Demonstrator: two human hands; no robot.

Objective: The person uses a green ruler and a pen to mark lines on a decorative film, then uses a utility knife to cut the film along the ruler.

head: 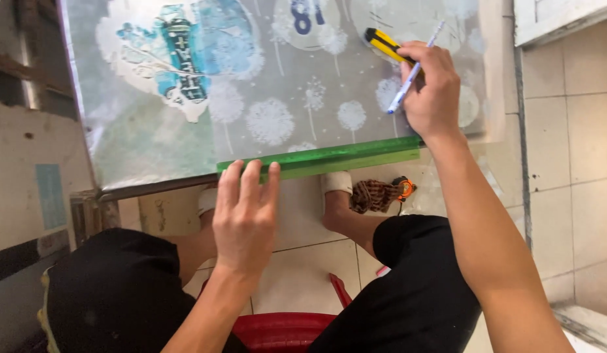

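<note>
Black shorts (pixel 114 287) cover the person's knees at the bottom of the view, and between them shows the rim of a red plastic stool (pixel 284 330) on the pale tiled floor (pixel 565 131). Two feet in white sandals (pixel 336 182) rest on the tiles just under the edge of the work surface, with a small brown woven thing with an orange part (pixel 382 193) lying beside the right foot.

Higher up, the left hand (pixel 246 216) lies flat with its fingers stretched out and close together, the fingertips pressing down on the near end of a long green ruler (pixel 329 157). That ruler lies along the near edge of a large printed sheet (pixel 271 85), pale grey-green with white dandelion heads and a blue and white picture at its left part. The sheet is spread over a board (pixel 496 72) whose bare edge shows on the right.

At the ruler's far end, the right hand (pixel 433 88) is closed around two things at once: a yellow and black utility knife (pixel 384 43), which sticks out to the upper left of the fist, and a white and blue pen (pixel 414 68), held slanting with its blue tip pointing down toward the sheet, just above the ruler. The wrist of this hand crosses the ruler's right end.

A worn wall (pixel 29 150) stands to the left.
</note>
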